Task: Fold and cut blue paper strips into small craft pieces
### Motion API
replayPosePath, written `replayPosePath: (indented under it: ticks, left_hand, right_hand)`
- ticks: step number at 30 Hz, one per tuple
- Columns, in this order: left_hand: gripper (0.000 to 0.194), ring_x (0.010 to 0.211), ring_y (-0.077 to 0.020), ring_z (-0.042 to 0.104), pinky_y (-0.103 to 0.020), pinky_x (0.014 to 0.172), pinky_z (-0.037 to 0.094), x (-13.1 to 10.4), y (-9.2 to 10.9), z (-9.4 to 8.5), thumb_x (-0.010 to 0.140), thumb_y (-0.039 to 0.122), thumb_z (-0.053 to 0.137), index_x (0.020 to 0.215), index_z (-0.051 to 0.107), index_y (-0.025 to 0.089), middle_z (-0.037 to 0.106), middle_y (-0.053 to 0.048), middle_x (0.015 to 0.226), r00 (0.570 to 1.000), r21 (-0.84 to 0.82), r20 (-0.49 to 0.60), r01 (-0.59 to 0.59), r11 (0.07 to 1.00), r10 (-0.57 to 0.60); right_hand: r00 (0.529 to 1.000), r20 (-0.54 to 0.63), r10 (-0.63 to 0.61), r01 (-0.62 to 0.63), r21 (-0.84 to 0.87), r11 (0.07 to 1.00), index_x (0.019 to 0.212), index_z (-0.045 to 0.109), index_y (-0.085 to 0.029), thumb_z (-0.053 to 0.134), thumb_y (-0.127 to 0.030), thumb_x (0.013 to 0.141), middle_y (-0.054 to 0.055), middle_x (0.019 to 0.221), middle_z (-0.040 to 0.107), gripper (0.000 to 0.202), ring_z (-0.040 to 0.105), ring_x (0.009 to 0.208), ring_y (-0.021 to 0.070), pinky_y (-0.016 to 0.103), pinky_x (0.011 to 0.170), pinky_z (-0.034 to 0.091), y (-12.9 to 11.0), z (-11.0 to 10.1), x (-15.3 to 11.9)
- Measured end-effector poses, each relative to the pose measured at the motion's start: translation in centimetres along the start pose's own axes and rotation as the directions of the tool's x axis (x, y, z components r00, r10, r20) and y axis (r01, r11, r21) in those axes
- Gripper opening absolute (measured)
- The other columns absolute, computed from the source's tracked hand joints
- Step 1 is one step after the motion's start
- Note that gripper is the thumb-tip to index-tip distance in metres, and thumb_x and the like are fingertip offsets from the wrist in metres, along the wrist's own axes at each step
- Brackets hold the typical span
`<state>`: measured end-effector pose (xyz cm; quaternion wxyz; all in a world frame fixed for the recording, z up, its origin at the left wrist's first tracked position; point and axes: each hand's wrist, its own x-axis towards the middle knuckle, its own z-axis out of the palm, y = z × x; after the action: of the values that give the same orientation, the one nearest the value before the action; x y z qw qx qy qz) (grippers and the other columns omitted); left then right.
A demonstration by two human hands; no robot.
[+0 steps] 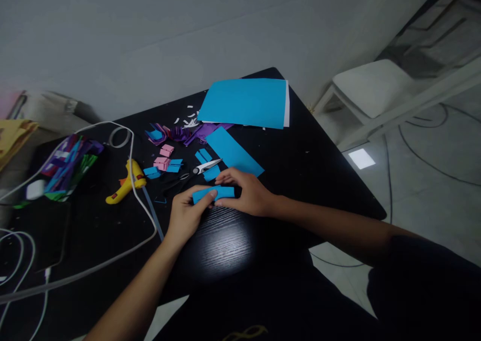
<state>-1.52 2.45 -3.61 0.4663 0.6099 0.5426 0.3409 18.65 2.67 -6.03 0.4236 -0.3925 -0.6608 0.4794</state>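
Observation:
A folded strip of blue paper (224, 191) is held just above the black table between both hands. My left hand (190, 208) grips its left end, thumb lying across the front. At the other end, my right hand (250, 193) closes around the strip with thumb below and fingers above. Right behind the hands lie scissors (207, 166) with their blades pointing right, and small folded blue pieces (203, 155). A flat blue paper strip (236, 153) stretches diagonally behind my right hand.
Large blue sheets (244, 103) lie at the back of the table. A yellow glue gun (130, 181) rests to the left beside a white cable (145, 238). Pink folded pieces (164, 156), purple paper (210, 130) and white scraps sit mid-table. A white stool (372, 88) stands at right.

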Motion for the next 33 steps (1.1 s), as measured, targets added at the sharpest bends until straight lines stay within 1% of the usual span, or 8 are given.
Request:
replayPosePath:
  ticks: [2,4,7,13,17,22,28,33]
  left_hand:
    - [0.012,0.07,-0.0142,0.065,-0.025,0.07,0.051,0.0,-0.1,0.0,0.083,0.033,0.078,0.08,0.081,0.021,0.072,0.0,0.074,0.998,0.011,-0.023,-0.056,0.998,0.056]
    - [0.011,0.076,-0.0151,0.066,-0.026,0.073,0.051,0.0,-0.1,0.0,0.083,0.032,0.079,0.079,0.081,0.022,0.072,0.0,0.079,0.994,0.014,-0.032,-0.1,0.995,0.101]
    - [0.01,0.075,-0.0152,0.066,-0.026,0.073,0.051,-0.2,-0.1,0.1,0.084,0.031,0.078,0.082,0.081,0.022,0.072,0.0,0.079,0.992,0.017,-0.035,-0.122,0.992,0.123]
    - [0.009,0.075,-0.0146,0.067,-0.024,0.071,0.051,-0.5,-0.3,0.1,0.085,0.029,0.077,0.086,0.078,0.021,0.075,0.0,0.081,0.982,0.106,-0.083,-0.163,0.981,0.172]
    - [0.011,0.069,-0.0133,0.064,-0.023,0.066,0.05,-0.5,-0.4,0.0,0.086,0.03,0.075,0.084,0.075,0.019,0.072,0.001,0.075,0.976,0.13,-0.06,-0.201,0.971,0.21]
    - [0.014,0.066,-0.0121,0.059,-0.023,0.063,0.046,-0.4,-1.0,0.0,0.089,0.03,0.071,0.083,0.071,0.018,0.065,0.001,0.072,0.969,0.154,-0.012,-0.243,0.958,0.247]
    - [0.008,0.072,-0.0128,0.062,-0.025,0.068,0.049,-0.4,-1.2,0.1,0.093,0.028,0.069,0.094,0.07,0.019,0.067,0.0,0.079,0.945,0.204,0.023,-0.325,0.924,0.327]
    - [0.006,0.076,-0.0144,0.066,-0.026,0.072,0.051,-0.3,-1.0,0.0,0.093,0.025,0.07,0.092,0.072,0.019,0.071,-0.002,0.084,0.911,0.259,0.031,-0.404,0.877,0.411]
  right_hand:
    - [0.996,-0.002,0.089,-0.088,0.104,0.991,0.113,0.063,-0.018,0.084,-0.026,0.079,0.007,0.107,0.074,0.041,0.072,0.098,0.0216,0.035,0.083,0.056,0.1,0.1,0.1]
    - [0.991,0.015,0.135,-0.136,0.155,0.978,0.108,0.064,-0.018,0.081,-0.026,0.081,0.005,0.098,0.075,0.033,0.072,0.089,0.0194,0.032,0.076,0.053,0.2,0.2,0.1]
    - [0.993,0.021,0.117,-0.119,0.193,0.974,0.102,0.066,-0.017,0.079,-0.025,0.082,0.005,0.095,0.074,0.025,0.071,0.089,0.0192,0.031,0.076,0.052,0.2,0.2,0.1]
    - [0.992,-0.038,0.124,-0.121,0.081,0.989,0.098,0.072,-0.017,0.08,-0.029,0.082,0.004,0.09,0.073,0.022,0.065,0.076,0.0159,0.029,0.071,0.049,-0.1,0.1,0.0]
    - [0.991,-0.04,0.124,-0.121,0.069,0.99,0.097,0.074,-0.017,0.078,-0.027,0.083,0.004,0.09,0.074,0.017,0.067,0.08,0.0168,0.03,0.074,0.051,-0.5,0.1,0.1]
    - [0.991,-0.04,0.128,-0.122,0.125,0.985,0.096,0.074,-0.016,0.075,-0.026,0.085,0.005,0.092,0.074,0.014,0.07,0.084,0.0186,0.033,0.079,0.056,-0.5,0.1,0.1]
    - [1.0,-0.028,0.007,-0.007,-0.005,1.0,0.096,0.075,-0.017,0.071,-0.023,0.09,0.006,0.097,0.075,0.01,0.072,0.091,0.0191,0.03,0.077,0.057,-0.4,-0.2,0.1]
    - [0.999,-0.04,-0.021,0.019,-0.065,0.998,0.097,0.075,-0.017,0.071,-0.023,0.091,0.006,0.097,0.075,0.009,0.071,0.09,0.0181,0.029,0.076,0.057,-0.5,-0.2,0.0]
